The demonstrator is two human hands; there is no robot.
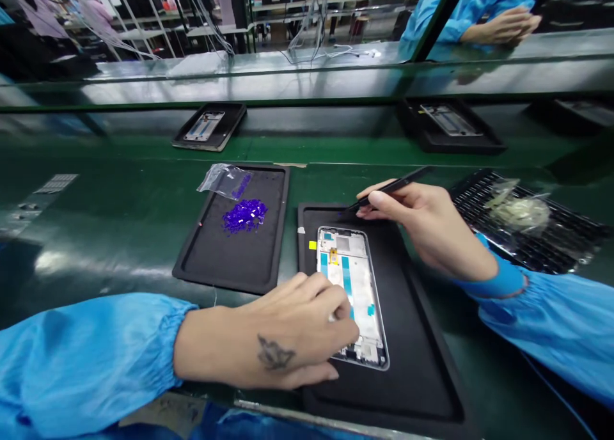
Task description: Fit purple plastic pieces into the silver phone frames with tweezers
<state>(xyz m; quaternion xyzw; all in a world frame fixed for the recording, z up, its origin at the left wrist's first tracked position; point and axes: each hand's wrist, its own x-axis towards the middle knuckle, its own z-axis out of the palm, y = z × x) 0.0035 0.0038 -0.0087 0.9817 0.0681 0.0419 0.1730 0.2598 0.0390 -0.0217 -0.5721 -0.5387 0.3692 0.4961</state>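
On the green assembly belt (96, 190), what's the right hand (432, 229) doing?

Pinching black tweezers (393, 188) in a narrow hold, tip by the upper edge of the black tray (303, 226), off the metal phone frame (352, 293) lying in that tray.

Left hand (288, 337)?

Fingers (336, 309) curled down on the frame's lower part. Maybe holding something small and white, but they hide it, so I can't tell.

Risks?

Pressing too hard could slide the frame or crease its blue films (346, 274). A slipped tweezer tip could scratch it.

Around it?

Purple pieces (244, 215) on a second tray (180, 270), a clear bag (221, 181), crumpled film (520, 213) to the right. The left hand blocks the frame's lower half.
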